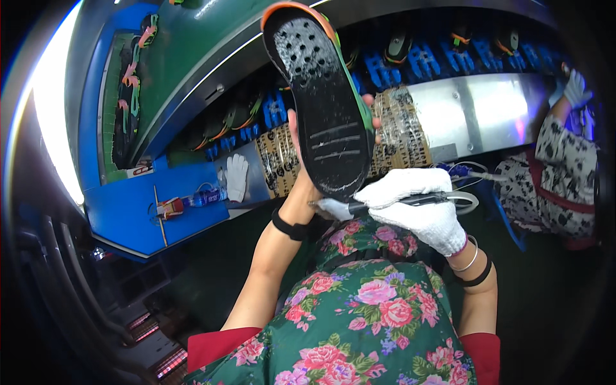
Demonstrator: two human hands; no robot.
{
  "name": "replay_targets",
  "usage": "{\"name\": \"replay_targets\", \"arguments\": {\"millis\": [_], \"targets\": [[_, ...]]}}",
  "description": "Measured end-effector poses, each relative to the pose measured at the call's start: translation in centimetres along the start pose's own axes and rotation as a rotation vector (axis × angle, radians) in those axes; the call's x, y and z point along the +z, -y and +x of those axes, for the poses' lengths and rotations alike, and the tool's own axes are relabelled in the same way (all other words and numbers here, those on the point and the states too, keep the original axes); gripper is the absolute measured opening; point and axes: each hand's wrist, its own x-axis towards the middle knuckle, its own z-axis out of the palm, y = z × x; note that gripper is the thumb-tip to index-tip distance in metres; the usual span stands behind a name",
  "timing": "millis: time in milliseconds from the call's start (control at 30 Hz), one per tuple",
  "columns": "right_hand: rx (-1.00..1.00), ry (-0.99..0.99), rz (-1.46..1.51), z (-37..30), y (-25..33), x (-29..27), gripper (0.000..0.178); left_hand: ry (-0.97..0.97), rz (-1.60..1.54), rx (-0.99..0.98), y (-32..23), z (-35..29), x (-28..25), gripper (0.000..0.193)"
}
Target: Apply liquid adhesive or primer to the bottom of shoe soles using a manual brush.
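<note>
In front of me stands a black shoe sole [328, 122] with an orange and green rim, its inner side toward me. Wet, whitish streaks shine on its holed upper part, with thin pale lines farther down. My bare left hand [301, 178] grips it from behind, the fingers curling round its right edge and the thumb at its left. My right hand [414, 205], in a white knit glove, is closed round a brush [335, 208] with a dark handle and a clear tube. The brush's bristles sit just below the sole's lower end, pointing left; contact cannot be made out.
Across the line runs a metal ledge [468, 106] partly wrapped in printed cardboard [401, 128]. Blue holders [421, 61] with shoe parts stand behind. On the left lie a white glove [237, 178], a bottle [205, 196] and a blue table [128, 224]. A co-worker [552, 179] works at right.
</note>
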Motion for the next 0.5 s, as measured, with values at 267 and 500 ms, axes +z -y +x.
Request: {"name": "replay_targets", "arguments": {"millis": [267, 500], "targets": [[-0.713, 0.055, -0.736, 6.1, 2.5, -4.1, 0.027, -0.296, 0.022, -0.145, 0.6, -3.1, 0.9, 0.085], [-0.918, 0.013, -1.292, 7.9, 3.4, -4.6, 0.037, -0.237, 0.128, -0.192, 1.1, -4.7, -1.2, 0.089]]}}
